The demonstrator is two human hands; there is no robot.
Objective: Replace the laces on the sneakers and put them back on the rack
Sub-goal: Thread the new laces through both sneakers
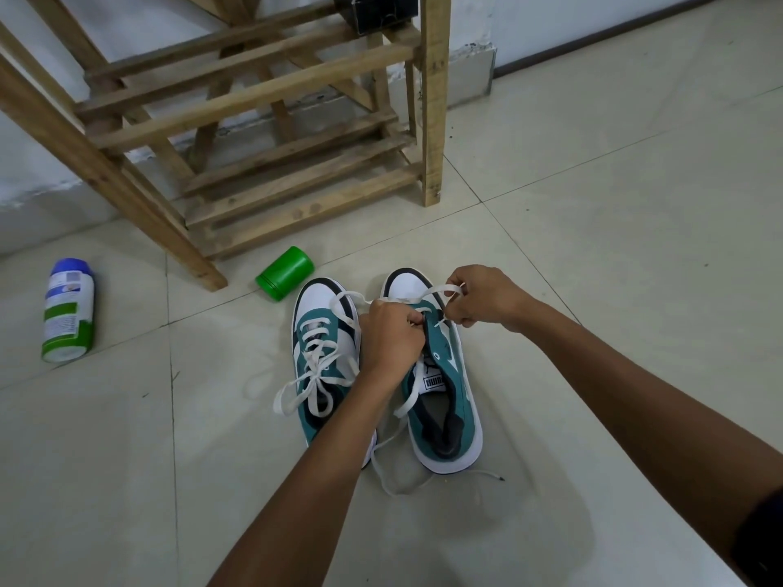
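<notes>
Two teal and white sneakers stand side by side on the tiled floor, toes pointing away from me. The left sneaker (pixel 315 353) is laced, with a loose white bow. Over the right sneaker (pixel 449 400) my left hand (pixel 390 336) pinches the white lace (pixel 428 292) near the front eyelets. My right hand (pixel 487 296) grips the same lace a little to the right, holding a strip taut above the toe. A loose end of the lace (pixel 406 480) trails on the floor behind the shoes.
A wooden slatted shoe rack (pixel 262 120) stands just beyond the sneakers, its shelves bare. A green cylindrical container (pixel 286 273) lies on its side by the rack's foot. A white, blue and green bottle (pixel 68 311) lies on the floor at the left.
</notes>
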